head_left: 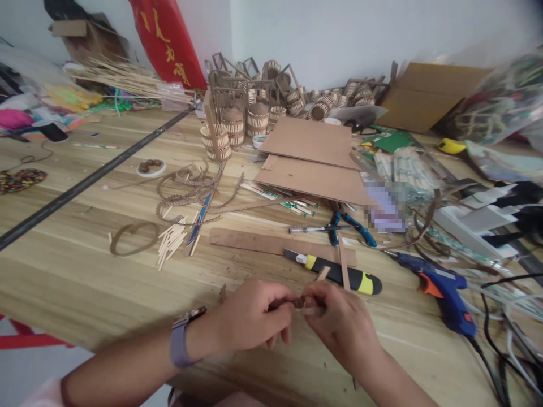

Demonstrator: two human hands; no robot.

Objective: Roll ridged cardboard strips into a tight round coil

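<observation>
My left hand (254, 314), with a watch on the wrist, is closed in a pinch on a thin brown strip near the table's front edge. Right beside it, my right hand (337, 319) pinches a pale flat strip (311, 310), and the fingertips of both hands nearly meet. Part of each strip is hidden by the fingers. Just beyond my right hand lie a black and yellow utility knife (339, 274) and a narrow wooden strip (343, 261). Short pale sticks (172, 242) and a brown band ring (134, 238) lie to the left.
A blue glue gun (445, 288) with its cable lies at the right. Blue-handled pliers (358, 228), cardboard sheets (311, 175) and coiled brown strips (186, 189) are farther back. Small woven baskets (232, 125) stand near the wall. A long dark bar (102, 169) crosses the left side.
</observation>
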